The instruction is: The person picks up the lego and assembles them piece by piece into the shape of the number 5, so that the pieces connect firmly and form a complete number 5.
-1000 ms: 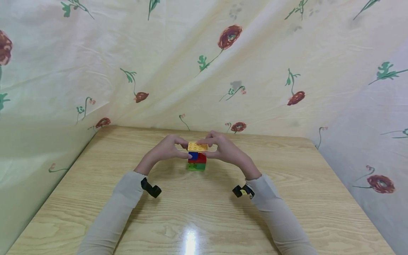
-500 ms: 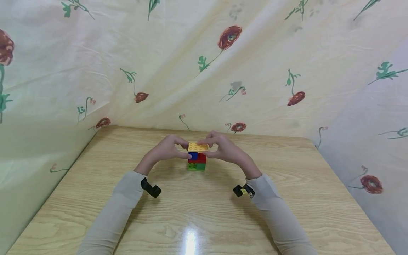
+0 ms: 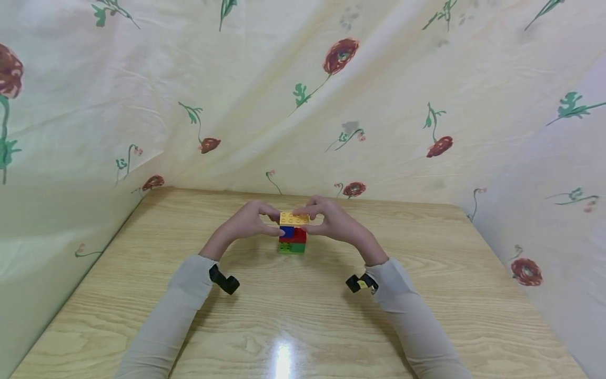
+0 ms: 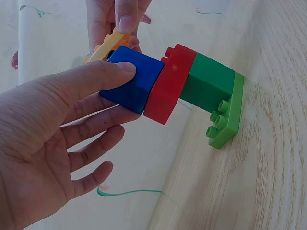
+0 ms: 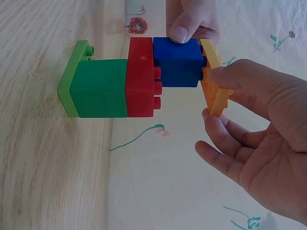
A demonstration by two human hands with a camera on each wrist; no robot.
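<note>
A small tower of toy building bricks stands upright on the table. Its base is a flat light green brick, with a dark green brick on it. Above lies a red brick, then a blue brick on one side of the red one. On top is a flat yellow brick, tilted slightly in the right wrist view. My left hand pinches the blue brick between thumb and fingers. My right hand pinches the yellow brick at its overhanging end, thumb underneath.
The tower stands towards the back of a light wooden table. A flower-patterned cloth hangs behind the table and along its sides. Each wrist wears a black camera mount.
Both hands and the bricks stay almost exactly where they were. Only the cloth at the right has shifted, its lower red flower moving left.
</note>
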